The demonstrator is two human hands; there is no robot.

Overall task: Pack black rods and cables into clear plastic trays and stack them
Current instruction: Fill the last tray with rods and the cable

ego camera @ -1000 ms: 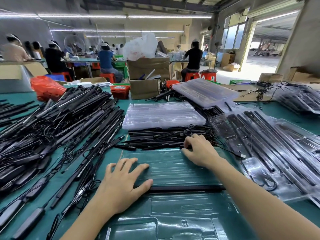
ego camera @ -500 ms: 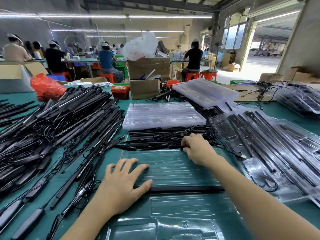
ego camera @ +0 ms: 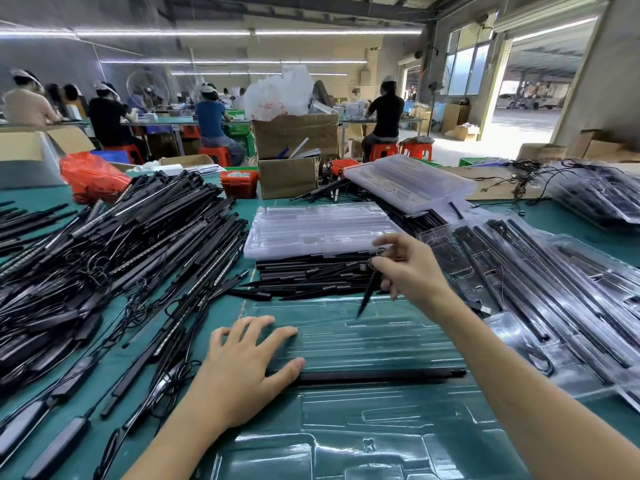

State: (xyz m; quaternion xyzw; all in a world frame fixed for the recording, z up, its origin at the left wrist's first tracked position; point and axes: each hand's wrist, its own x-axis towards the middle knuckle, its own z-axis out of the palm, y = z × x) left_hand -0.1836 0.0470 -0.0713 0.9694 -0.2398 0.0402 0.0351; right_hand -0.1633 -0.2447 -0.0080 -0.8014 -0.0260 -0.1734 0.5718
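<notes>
A thin black spike [ego camera: 366, 295] is pinched in the right hand [ego camera: 412, 271], point down, above the far part of the clear tray [ego camera: 381, 337] on the green counter [ego camera: 571, 230]; the left hand [ego camera: 242, 370] is laid flat, fingers spread, on the tray's left edge; one black rod [ego camera: 381, 375] is seated across the tray; a heap of rods with cables [ego camera: 114, 258] is piled at left; stacked empty trays [ego camera: 318, 230] are set behind

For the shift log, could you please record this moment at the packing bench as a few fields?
left hand: left hand rests flat on the clear tray
right hand: right hand pinches a pointed black piece above the tray
in tray: one black rod
supply: loose rods on the left
empties: tray stack behind
</notes>
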